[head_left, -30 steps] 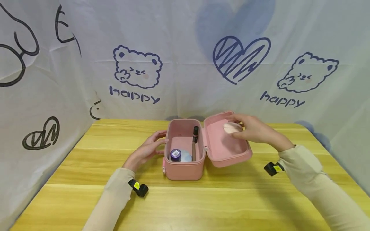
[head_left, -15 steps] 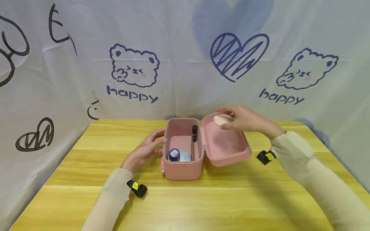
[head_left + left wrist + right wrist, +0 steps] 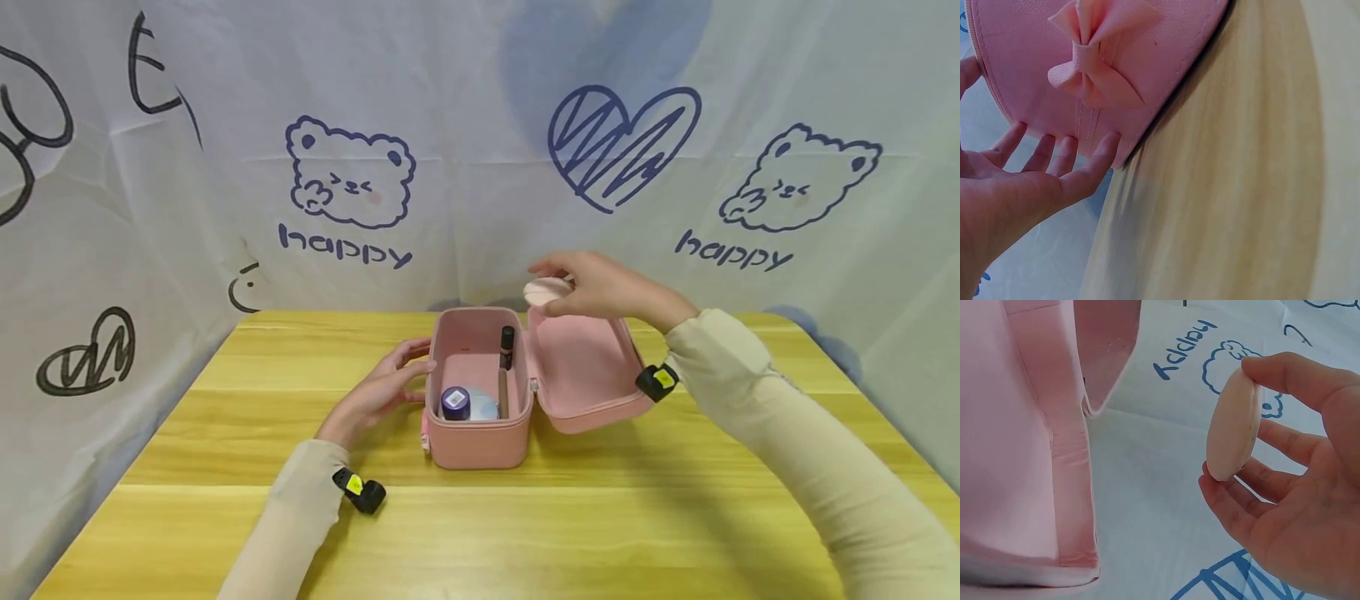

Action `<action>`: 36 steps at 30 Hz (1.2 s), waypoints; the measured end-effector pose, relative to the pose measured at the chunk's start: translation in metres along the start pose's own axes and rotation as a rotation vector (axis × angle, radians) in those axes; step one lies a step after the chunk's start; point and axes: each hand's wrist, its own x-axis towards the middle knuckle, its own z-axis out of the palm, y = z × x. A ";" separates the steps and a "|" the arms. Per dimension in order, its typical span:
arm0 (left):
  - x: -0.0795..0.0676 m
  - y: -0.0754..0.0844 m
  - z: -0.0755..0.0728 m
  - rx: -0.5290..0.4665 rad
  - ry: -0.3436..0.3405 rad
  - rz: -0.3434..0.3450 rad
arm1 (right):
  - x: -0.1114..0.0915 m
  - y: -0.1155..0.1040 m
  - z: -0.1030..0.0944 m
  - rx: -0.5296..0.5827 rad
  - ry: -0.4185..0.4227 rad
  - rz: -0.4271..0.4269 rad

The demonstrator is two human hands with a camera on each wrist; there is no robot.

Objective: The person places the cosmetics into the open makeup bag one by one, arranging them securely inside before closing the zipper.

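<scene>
A pink vanity case (image 3: 480, 443) stands on the table with its lid (image 3: 588, 367) folded out to the right. Above the lid's far left corner, my right hand (image 3: 611, 290) pinches a pale pink, flat round piece with a seam (image 3: 1232, 428), thumb on one edge and fingertips on the other. My left hand (image 3: 378, 390) rests its spread fingertips against the case's left wall, beside a pink bow (image 3: 1087, 59). Inside the case are a purple-lidded jar (image 3: 455, 403), a pale blue rounded thing (image 3: 484, 407), a black tube (image 3: 507, 343) and a brown stick (image 3: 503, 393).
The case stands on a wooden table (image 3: 480, 533) towards its far side. White cloth (image 3: 487, 225) with drawn bears and hearts hangs close behind the table and along both sides. A black strap device (image 3: 360, 490) sits on each wrist.
My right hand has carried the pale pink round piece left and upward, from over the middle of the lid to its far left corner. My left hand stays at the case wall.
</scene>
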 end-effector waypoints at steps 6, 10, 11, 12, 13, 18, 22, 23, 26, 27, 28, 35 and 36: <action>0.000 0.002 0.001 0.000 0.008 -0.006 | 0.009 0.002 0.006 -0.018 -0.016 0.000; -0.001 0.003 0.000 0.002 0.007 -0.007 | 0.018 0.001 0.008 -0.026 -0.039 0.014; -0.001 0.004 0.000 0.002 0.011 -0.008 | 0.021 0.000 0.008 -0.026 -0.039 0.013; -0.002 0.004 0.000 0.005 0.015 -0.008 | 0.023 -0.001 0.007 -0.022 -0.036 0.009; -0.002 0.004 0.000 0.006 0.018 -0.008 | 0.026 -0.003 0.007 -0.014 -0.034 0.006; -0.002 0.004 -0.002 0.010 0.021 -0.005 | 0.039 -0.013 0.005 -0.013 -0.027 0.011; -0.002 0.004 -0.004 0.003 0.018 0.004 | 0.049 -0.017 0.008 -0.028 -0.032 0.000; -0.002 0.004 -0.004 0.001 0.015 0.007 | 0.052 -0.017 0.010 -0.032 -0.035 -0.006; -0.001 0.003 -0.002 -0.008 0.005 0.020 | 0.057 -0.017 0.015 -0.036 -0.046 -0.016; 0.000 0.002 -0.002 -0.015 -0.004 0.027 | 0.059 -0.017 0.016 -0.034 -0.051 -0.016; 0.001 0.001 -0.001 -0.020 -0.012 0.034 | 0.060 -0.017 0.018 -0.028 -0.057 -0.013; 0.002 0.000 0.002 -0.039 -0.013 0.052 | 0.070 -0.017 0.033 -0.011 -0.080 0.024; 0.001 0.000 0.002 -0.041 -0.013 0.053 | 0.072 -0.017 0.036 -0.012 -0.080 0.025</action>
